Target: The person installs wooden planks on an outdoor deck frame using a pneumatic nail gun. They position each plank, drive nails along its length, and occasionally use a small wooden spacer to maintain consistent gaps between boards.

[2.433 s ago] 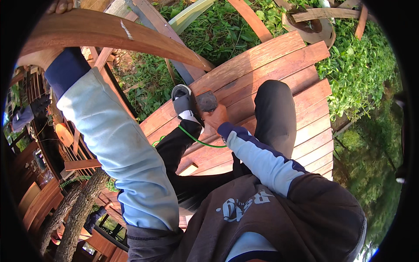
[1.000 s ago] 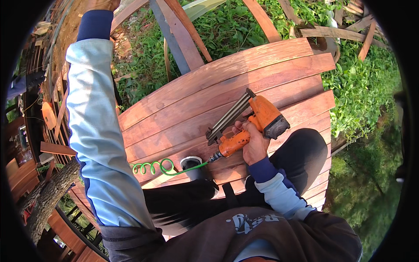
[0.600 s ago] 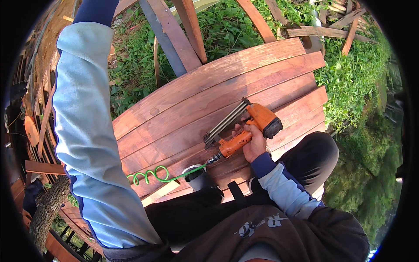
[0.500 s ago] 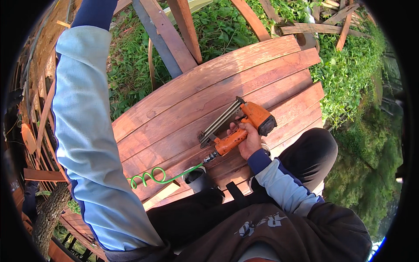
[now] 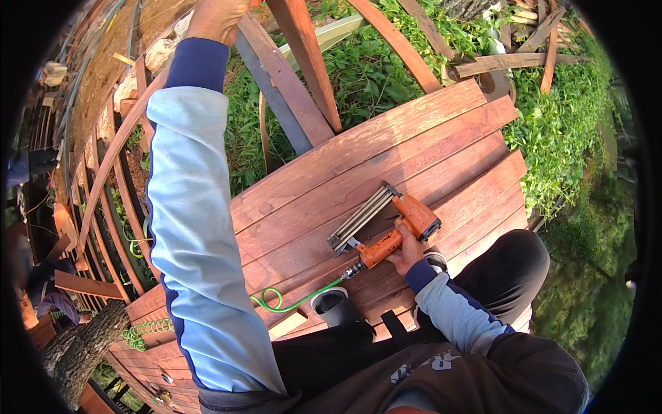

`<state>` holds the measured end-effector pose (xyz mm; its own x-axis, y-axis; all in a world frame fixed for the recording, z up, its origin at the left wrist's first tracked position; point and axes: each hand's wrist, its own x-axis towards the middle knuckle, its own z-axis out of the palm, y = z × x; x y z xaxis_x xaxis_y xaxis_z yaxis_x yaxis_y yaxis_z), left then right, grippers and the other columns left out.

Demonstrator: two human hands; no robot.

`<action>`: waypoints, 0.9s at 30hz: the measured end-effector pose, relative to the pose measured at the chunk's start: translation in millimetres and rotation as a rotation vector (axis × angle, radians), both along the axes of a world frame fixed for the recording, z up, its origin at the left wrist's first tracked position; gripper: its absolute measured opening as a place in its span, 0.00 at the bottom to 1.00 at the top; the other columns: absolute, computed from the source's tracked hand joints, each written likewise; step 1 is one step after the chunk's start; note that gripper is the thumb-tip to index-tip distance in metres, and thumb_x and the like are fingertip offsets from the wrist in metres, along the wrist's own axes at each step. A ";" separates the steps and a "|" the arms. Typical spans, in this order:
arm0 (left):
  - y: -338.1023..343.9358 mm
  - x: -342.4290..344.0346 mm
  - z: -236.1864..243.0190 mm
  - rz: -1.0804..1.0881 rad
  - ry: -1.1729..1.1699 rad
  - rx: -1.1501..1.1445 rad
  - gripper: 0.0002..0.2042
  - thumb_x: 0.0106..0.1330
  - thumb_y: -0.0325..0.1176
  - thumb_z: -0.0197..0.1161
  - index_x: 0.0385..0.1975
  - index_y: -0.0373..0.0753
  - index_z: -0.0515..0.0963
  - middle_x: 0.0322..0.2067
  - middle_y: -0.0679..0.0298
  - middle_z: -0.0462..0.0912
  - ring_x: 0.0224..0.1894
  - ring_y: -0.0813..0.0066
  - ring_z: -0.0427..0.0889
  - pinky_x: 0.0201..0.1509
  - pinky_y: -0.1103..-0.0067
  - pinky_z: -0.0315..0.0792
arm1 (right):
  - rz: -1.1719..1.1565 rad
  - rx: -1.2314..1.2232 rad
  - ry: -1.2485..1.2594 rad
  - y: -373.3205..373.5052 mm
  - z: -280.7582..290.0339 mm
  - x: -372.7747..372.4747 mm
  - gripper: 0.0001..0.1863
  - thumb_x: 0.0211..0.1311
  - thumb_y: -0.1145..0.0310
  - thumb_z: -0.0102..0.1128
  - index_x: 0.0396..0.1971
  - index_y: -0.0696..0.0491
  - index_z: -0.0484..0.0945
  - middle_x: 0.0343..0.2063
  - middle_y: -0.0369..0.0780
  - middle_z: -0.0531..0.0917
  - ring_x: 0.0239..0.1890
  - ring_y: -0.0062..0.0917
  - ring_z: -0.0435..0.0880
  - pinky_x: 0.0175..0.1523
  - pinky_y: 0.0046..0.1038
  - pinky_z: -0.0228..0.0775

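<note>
My right hand is closed round the grip of an orange nail gun, which is tilted over the reddish wooden planks. Its long metal magazine points toward the left. From the handle's end runs a green coiled air hose. My left arm reaches far forward, and my left hand is at the top edge of the picture beside upright timbers. Its fingers are cut off or hidden, so what they touch does not show.
I crouch on the curved planking, with my shoe beside a small pale wood block. Green plants grow beyond its edge. Curved wooden ribs and a tree trunk stand at left; loose boards lie at far right.
The view has shifted so the scene sits lower and further right, and my left hand has come into the picture. The nail gun stays in my right hand.
</note>
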<state>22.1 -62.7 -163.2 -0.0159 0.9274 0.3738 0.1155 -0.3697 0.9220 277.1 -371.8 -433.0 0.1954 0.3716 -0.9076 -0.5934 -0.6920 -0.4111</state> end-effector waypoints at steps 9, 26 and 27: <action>4.1 5.0 -9.2 -0.112 -0.177 0.026 0.30 0.50 0.27 0.71 0.52 0.31 0.63 0.41 0.57 0.79 0.43 0.70 0.80 0.47 0.76 0.75 | 0.568 -0.136 -0.076 -13.1 26.3 13.6 0.19 0.62 0.61 0.50 0.42 0.62 0.69 0.39 0.44 0.73 0.37 0.32 0.77 0.31 0.38 0.78; -28.7 51.5 -56.0 0.344 0.053 -0.072 0.61 0.39 0.42 0.75 0.63 0.21 0.34 0.48 0.35 0.71 0.52 0.46 0.72 0.60 0.70 0.64 | 0.772 1.323 -0.459 359.8 147.3 -87.1 0.17 0.54 0.68 0.64 0.42 0.59 0.75 0.37 0.36 0.80 0.38 0.22 0.78 0.42 0.24 0.70; -49.5 40.4 -70.4 0.298 0.163 -0.008 0.55 0.44 0.45 0.71 0.63 0.21 0.39 0.45 0.35 0.72 0.50 0.44 0.74 0.57 0.67 0.66 | 0.898 1.229 -0.667 360.4 146.7 -86.2 0.17 0.53 0.68 0.64 0.41 0.60 0.76 0.37 0.37 0.81 0.38 0.22 0.78 0.42 0.25 0.70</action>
